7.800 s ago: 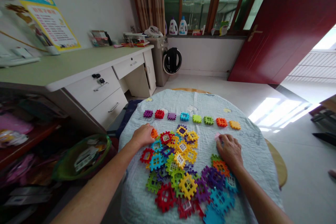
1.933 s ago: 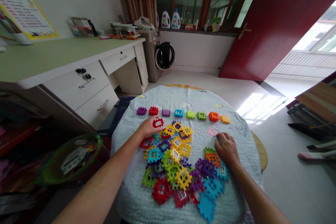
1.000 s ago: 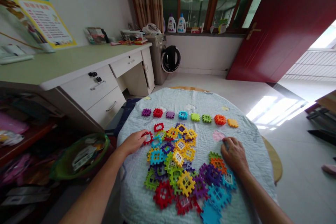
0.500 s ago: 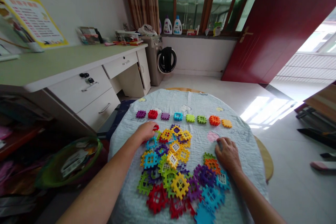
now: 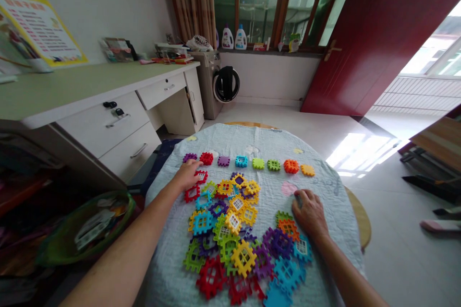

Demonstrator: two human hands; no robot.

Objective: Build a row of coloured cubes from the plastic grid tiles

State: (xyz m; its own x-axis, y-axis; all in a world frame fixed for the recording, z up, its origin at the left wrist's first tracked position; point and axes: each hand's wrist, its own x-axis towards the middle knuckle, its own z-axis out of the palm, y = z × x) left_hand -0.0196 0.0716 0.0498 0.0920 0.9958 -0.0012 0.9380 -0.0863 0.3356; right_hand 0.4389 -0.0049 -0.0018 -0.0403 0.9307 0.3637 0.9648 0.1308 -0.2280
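My left hand (image 5: 188,174) is over the far left of the round table, its fingers closed on a red window-shaped building block (image 5: 202,177). Just beyond the fingertips is a red block stack (image 5: 206,158), part of a row across the cloth. Another red block (image 5: 192,194) lies below the hand. My right hand (image 5: 310,212) rests palm down on the cloth with its fingers loosely stretched and nothing seen in them. Close to it are an orange block (image 5: 288,229) and a green block (image 5: 284,216).
Interlocking blocks in several colours are heaped mid-table, with a yellow block (image 5: 244,258) on top. The row ends at a yellow-orange block (image 5: 308,170). A pale blue cloth (image 5: 266,192) covers the table. A desk (image 5: 90,86) and a green basket (image 5: 86,230) stand left.
My left hand has moved left and slightly away from me, and the red block by its fingers has shifted left too. My right hand stays in place. The view has turned slightly.
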